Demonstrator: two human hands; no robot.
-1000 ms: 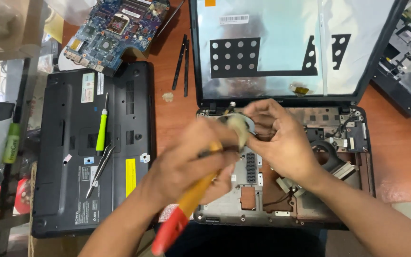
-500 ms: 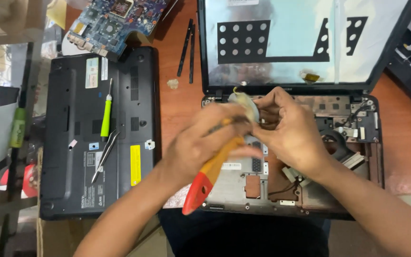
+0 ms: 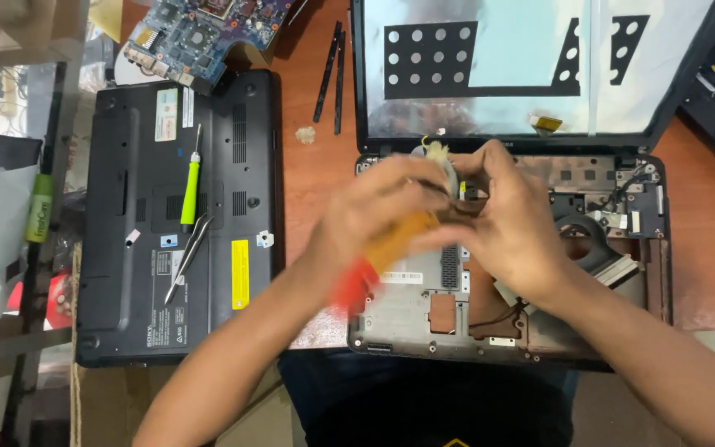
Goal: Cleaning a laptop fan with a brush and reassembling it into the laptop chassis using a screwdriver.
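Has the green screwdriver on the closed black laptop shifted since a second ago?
No. The green screwdriver lies where it did on the closed black laptop, beside the tweezers; only the camera view shifted.

Orange-red brush handle (image 3: 378, 257); lime-green screwdriver (image 3: 189, 192) on black laptop (image 3: 126, 215); blue circuit board (image 3: 200, 33)

An open laptop (image 3: 506, 314) sits at the right of the frame. A shut laptop (image 3: 179, 215) lies at the left, with a screwdriver (image 3: 190, 178) and maybe tweezers (image 3: 185, 258) on it. A circuit board (image 3: 204, 33) lies at the upper left.

Two laptops (image 3: 179, 215) (image 3: 539, 248), two black strips (image 3: 333, 74), one circuit board (image 3: 200, 33).
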